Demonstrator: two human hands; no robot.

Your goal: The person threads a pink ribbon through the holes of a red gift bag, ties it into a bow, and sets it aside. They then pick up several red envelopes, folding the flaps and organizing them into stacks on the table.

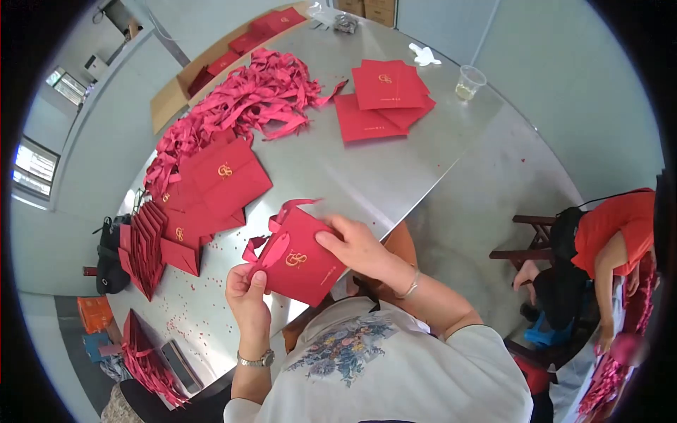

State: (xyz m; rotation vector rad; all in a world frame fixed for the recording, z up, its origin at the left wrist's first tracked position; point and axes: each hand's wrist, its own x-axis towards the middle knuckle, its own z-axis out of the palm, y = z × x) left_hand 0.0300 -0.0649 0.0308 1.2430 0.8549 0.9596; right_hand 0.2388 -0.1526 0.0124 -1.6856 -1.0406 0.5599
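Between my two hands is a red paper gift bag [310,271] with a gold emblem, held tilted above the table's near edge. A pink-red ribbon bow [273,250] lies across its upper left part, and a ribbon end sticks up above it. My left hand [247,290] pinches the bag's left edge beside the bow, thumb in front. On the opposite side, my right hand [352,247] grips the bag with the thumb on its face; the other fingers are mostly hidden behind it. More red bags [224,173] lie flat to the left of the held one.
A heap of loose pink-red ribbons [254,99] covers the far left of the metal table [331,169]. Flat bags [388,84], a plastic cup [470,83] and a carton [169,106] stand farther back. A phone [181,366] lies near left. Another person [613,236] sits at right.
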